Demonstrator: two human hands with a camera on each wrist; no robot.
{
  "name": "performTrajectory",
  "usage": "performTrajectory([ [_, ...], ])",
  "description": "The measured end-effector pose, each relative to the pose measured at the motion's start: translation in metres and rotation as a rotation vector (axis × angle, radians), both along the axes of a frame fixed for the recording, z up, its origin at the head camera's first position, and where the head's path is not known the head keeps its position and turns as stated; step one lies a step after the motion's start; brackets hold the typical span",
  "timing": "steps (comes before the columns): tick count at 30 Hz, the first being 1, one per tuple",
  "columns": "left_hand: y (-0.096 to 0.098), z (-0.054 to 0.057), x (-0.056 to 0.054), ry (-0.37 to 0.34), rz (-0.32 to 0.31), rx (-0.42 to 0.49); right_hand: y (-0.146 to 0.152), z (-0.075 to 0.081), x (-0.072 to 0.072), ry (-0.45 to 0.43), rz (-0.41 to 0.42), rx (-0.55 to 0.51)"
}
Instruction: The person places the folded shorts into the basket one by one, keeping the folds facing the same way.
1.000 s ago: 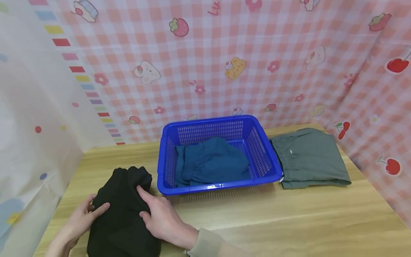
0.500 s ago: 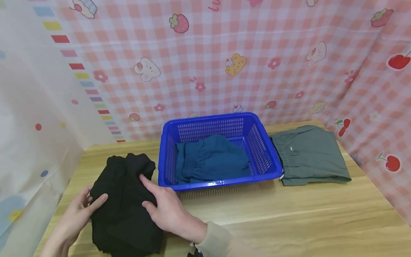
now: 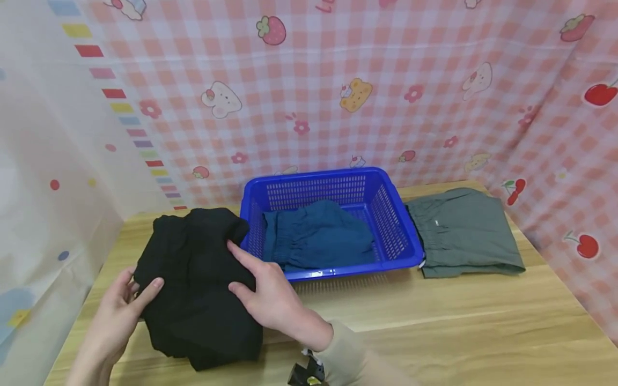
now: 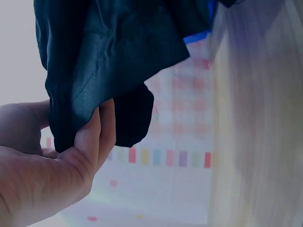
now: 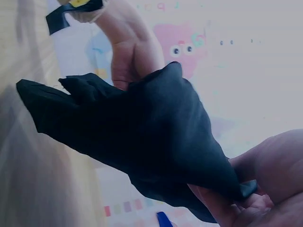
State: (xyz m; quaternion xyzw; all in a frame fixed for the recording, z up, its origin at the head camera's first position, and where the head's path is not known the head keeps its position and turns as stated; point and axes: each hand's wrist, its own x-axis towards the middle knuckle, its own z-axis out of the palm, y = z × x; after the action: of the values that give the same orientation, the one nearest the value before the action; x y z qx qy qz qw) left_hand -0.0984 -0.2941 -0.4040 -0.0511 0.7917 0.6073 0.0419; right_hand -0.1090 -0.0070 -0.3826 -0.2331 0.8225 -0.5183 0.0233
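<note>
A folded bundle of black pants [image 3: 198,284] is held up over the left part of the table, beside the blue basket. My left hand [image 3: 118,305] pinches its left edge, thumb on top and fingers tucked beneath. At the right edge, my right hand [image 3: 275,295] grips it with thumb and index finger on top; the other fingers are hidden under the cloth. In the left wrist view, the left hand [image 4: 61,165] holds a hanging fold of the fabric. The right wrist view has the cloth [image 5: 137,127] stretched between both hands, off the table surface.
The blue plastic basket [image 3: 362,267] stands at the back middle, with folded teal pants [image 3: 318,236] inside. Folded grey-green pants [image 3: 468,236] lie against its right side. A patterned pink curtain [image 3: 309,96] rises behind the wooden table [image 3: 434,332].
Both hands have lifted the black pants and moved them up and right, toward the basket. The bundle now overlaps the basket's left corner in the head view.
</note>
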Motion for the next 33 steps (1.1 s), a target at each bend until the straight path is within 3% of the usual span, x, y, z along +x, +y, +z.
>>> performTrajectory([
  [4, 0.012, 0.002, 0.001, 0.042, 0.037, 0.114, 0.010, 0.003, -0.003, -0.002, -0.002, -0.026],
  [9, 0.027, 0.006, -0.001, 0.063, 0.055, 0.155, 0.024, 0.008, -0.009, -0.043, -0.016, -0.052],
  [18, 0.061, 0.018, -0.004, 0.164, 0.061, 0.263, 0.055, 0.014, -0.024, -0.066, -0.085, -0.067],
  [21, 0.075, 0.026, -0.007, 0.177, 0.061, 0.260, 0.067, 0.015, -0.029, -0.109, -0.122, -0.128],
  [28, 0.106, 0.039, -0.011, 0.191, 0.068, 0.259, 0.094, 0.018, -0.034, -0.312, -0.128, -0.420],
  [33, 0.122, 0.045, -0.012, 0.207, 0.070, 0.262, 0.110, 0.021, -0.036, -0.352, -0.177, -0.484],
])
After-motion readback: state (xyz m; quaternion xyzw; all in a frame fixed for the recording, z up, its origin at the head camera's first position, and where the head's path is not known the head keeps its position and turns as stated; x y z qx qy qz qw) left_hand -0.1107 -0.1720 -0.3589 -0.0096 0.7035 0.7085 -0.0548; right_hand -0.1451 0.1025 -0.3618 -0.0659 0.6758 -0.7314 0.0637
